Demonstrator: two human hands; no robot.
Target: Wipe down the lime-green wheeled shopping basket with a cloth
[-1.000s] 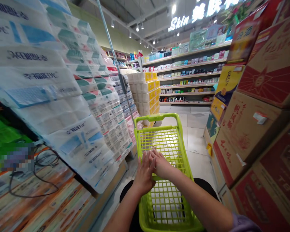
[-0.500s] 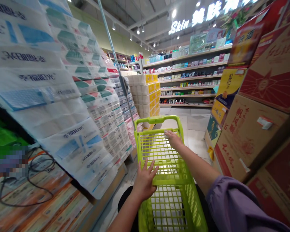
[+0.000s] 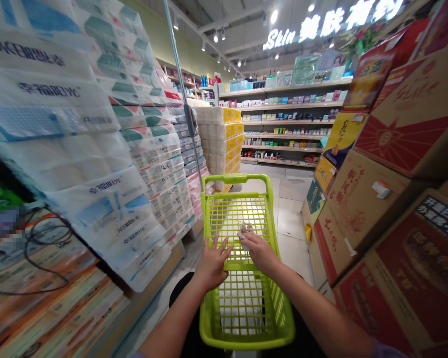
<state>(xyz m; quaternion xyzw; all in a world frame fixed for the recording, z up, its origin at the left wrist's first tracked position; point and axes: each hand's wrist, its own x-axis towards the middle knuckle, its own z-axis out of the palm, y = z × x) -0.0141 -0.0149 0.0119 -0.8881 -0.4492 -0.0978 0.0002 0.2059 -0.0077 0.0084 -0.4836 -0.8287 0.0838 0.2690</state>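
"What stands around you?"

"At my left, a tall stack of packs [image 3: 104,194], their plastic wrapping soft, wrinkled and glossy. At my right, stiff, square-edged cardboard boxes [image 3: 373,194] in brown and red. Long, straight shelves [image 3: 291,105] full of small goods run across ahead, beyond the pale floor tiles [image 3: 289,214]."

"And in front of you?"

"The lime-green basket [image 3: 270,204], smooth plastic with rounded corners and a grid of small openings. It's between my forearms, its looped handle at the far end."

"How is your left grip?"

"My left hand [image 3: 210,266] is open, palm down, fingers fanned well apart. The fingertips lie at the basket's lattice, near its left side; I'm not clasping anything with them."

"Your right?"

"My right hand [image 3: 262,254] is more gathered: fingers nearly together, bent over a small wad [image 3: 245,229], clamped on it against the lattice, just right of my left fingertips. The wad is pale, crumpled and irregular, with darker flecks. Cloth or paper, I can't tell, and my thumb is mostly hidden."
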